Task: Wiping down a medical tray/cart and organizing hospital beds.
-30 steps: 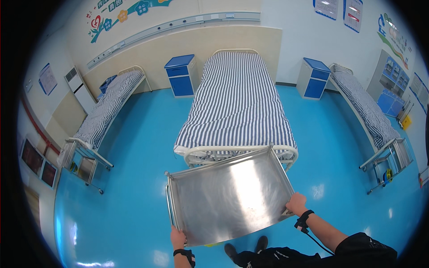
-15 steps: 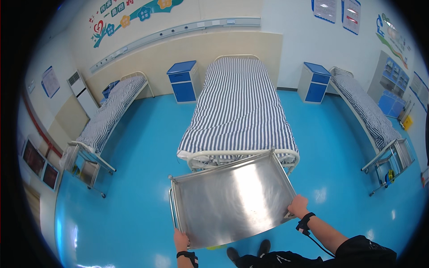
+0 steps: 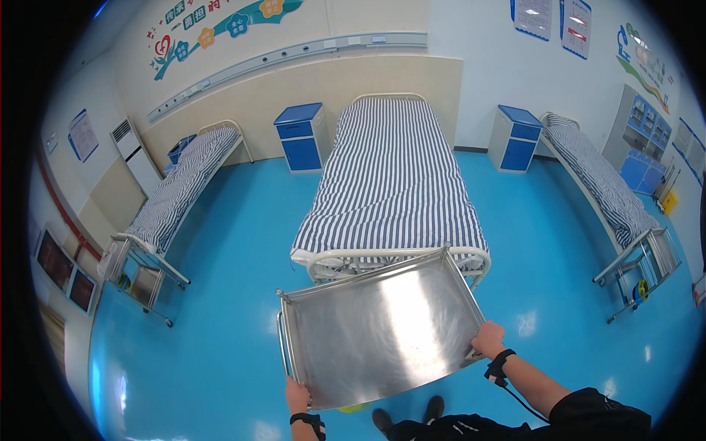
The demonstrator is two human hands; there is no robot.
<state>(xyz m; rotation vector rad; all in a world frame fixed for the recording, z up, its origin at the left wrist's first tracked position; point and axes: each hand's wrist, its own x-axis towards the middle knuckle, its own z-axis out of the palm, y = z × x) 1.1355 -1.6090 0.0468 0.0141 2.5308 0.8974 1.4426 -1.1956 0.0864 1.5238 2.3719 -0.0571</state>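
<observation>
Before me stands a stainless-steel trolley with a bare, shiny top and low rails, turned at an angle. My left hand is closed round its near left corner, by the side handle. At the near right corner my right hand grips the rail, its fingers wrapped and partly hidden. Both wrists wear black bands, and a cable runs from the right one. The trolley's far rail lies close to the foot of a bed with blue-and-white striped bedding; whether they touch I cannot tell.
Striped beds stand at left and right, each with a metal trolley at its foot: left trolley, right trolley. Blue-and-white bedside cabinets line the back wall. Something yellow shows under my trolley. Blue floor lies between the beds.
Almost nothing differs. The view has shifted very slightly; both hands keep their grip on the trolley at the same corners.
</observation>
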